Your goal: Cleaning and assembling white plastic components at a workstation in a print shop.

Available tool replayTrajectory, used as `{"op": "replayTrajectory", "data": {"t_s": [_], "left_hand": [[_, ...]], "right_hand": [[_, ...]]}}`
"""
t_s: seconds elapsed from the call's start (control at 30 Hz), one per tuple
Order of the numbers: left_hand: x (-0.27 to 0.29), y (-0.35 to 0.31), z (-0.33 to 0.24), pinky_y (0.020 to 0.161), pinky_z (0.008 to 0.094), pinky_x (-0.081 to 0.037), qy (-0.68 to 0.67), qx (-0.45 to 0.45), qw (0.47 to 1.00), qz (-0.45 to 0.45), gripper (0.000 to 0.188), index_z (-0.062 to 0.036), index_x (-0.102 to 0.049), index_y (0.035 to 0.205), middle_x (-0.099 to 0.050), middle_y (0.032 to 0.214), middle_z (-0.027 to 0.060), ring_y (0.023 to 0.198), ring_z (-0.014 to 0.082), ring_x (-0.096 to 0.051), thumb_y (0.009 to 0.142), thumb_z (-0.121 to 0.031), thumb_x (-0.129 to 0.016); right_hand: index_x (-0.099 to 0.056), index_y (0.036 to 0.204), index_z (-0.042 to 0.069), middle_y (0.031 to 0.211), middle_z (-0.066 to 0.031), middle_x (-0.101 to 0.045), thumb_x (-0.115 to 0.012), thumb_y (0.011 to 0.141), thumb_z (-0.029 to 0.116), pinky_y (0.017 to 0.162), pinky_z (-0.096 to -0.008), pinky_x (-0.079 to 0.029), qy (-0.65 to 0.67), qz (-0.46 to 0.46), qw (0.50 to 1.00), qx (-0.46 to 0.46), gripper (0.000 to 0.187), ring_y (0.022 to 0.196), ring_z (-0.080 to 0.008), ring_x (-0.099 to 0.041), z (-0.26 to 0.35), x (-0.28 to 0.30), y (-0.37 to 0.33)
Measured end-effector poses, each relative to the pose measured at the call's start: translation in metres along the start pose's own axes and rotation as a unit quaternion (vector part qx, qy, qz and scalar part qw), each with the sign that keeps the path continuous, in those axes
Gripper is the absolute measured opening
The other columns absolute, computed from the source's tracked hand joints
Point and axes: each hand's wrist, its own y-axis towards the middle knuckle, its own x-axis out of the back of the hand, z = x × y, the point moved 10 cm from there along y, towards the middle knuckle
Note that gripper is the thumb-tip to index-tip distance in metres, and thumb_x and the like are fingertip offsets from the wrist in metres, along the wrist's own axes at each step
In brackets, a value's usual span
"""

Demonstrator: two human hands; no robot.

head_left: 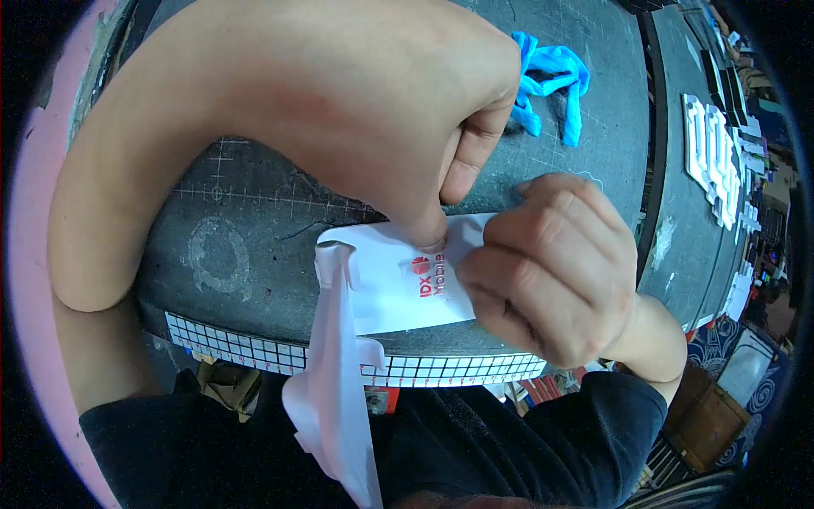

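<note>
A white flat panel with a small red printed mark lies on the dark, scratched work mat. At its left end a white bent plastic piece runs down over the front edge toward me; whether the two are one part I cannot tell. My left hand reaches round from the far side, its fingers curled and its thumb pressed on the panel beside the mark. At the panel's right end my right hand is closed, knuckles up. Its fingertips, and whatever they pinch, are hidden underneath.
A twisted bright blue strip of cloth lies beyond my hands. A white gridded ruler strip follows the front edge. White slotted parts lie at the far right, past a dark gap. A brown box stands lower right.
</note>
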Motion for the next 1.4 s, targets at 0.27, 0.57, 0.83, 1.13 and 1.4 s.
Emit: {"op": "replayTrajectory", "data": {"t_s": [0.27, 0.57, 0.83, 1.13, 1.4], "left_hand": [[-0.003, -0.002, -0.005, 0.057, 0.0254, -0.058, 0.030, -0.015, 0.999, 0.008, 0.021, 0.0007, -0.076, 0.081, -0.077, 0.072, 0.0083, 0.063, 0.0118, -0.075, 0.064, -0.001, -0.090], [-0.003, -0.006, -0.011, 0.057, 0.0257, -0.058, 0.089, -0.037, 0.995, -0.008, 0.022, 0.0015, -0.076, 0.081, -0.077, 0.071, 0.0085, 0.062, 0.0124, -0.075, 0.064, -0.003, -0.089], [-0.010, 0.012, 0.015, 0.056, 0.0264, -0.057, -0.021, 0.121, 0.990, 0.065, 0.021, 0.0010, -0.074, 0.076, -0.074, 0.067, 0.0083, 0.060, 0.0127, -0.074, 0.063, -0.003, -0.090], [0.001, -0.006, -0.004, 0.055, 0.0262, -0.055, 0.032, -0.055, 0.998, -0.030, 0.021, 0.0004, -0.074, 0.074, -0.073, 0.065, 0.0076, 0.058, 0.0132, -0.072, 0.063, -0.004, -0.091], [0.004, -0.004, -0.005, 0.054, 0.0260, -0.053, 0.049, -0.001, 0.999, -0.021, 0.022, 0.0001, -0.074, 0.074, -0.073, 0.064, 0.0071, 0.055, 0.0128, -0.070, 0.063, -0.005, -0.092]], "right_hand": [[-0.081, 0.096, 0.003, 0.087, -0.0080, -0.069, -0.090, 0.064, 0.014, 0.068, -0.0362, -0.050, 0.023, -0.002, 1.000, -0.018, 0.034, 0.074, -0.0237, -0.067, -0.009, 0.002, 0.002], [-0.079, 0.090, 0.004, 0.087, -0.0078, -0.069, -0.088, 0.064, 0.016, 0.070, -0.0376, -0.049, 0.023, 0.035, 0.998, -0.038, 0.030, 0.074, -0.0244, -0.065, -0.008, -0.004, 0.003], [-0.079, 0.090, 0.001, 0.084, -0.0081, -0.068, -0.085, 0.062, 0.016, 0.067, -0.0376, -0.050, -0.028, -0.002, 0.999, 0.018, 0.032, 0.073, -0.0228, -0.065, 0.008, 0.000, 0.000], [-0.081, 0.093, 0.000, 0.083, -0.0068, -0.068, -0.075, 0.065, 0.023, 0.068, -0.0368, -0.052, -0.083, 0.012, 0.996, 0.020, 0.036, 0.073, -0.0210, -0.065, 0.023, -0.001, 0.000], [-0.081, 0.092, 0.001, 0.085, -0.0078, -0.070, -0.074, 0.065, 0.023, 0.069, -0.0372, -0.053, -0.069, 0.032, 0.997, 0.011, 0.035, 0.074, -0.0210, -0.066, 0.022, -0.001, 0.000]]}}
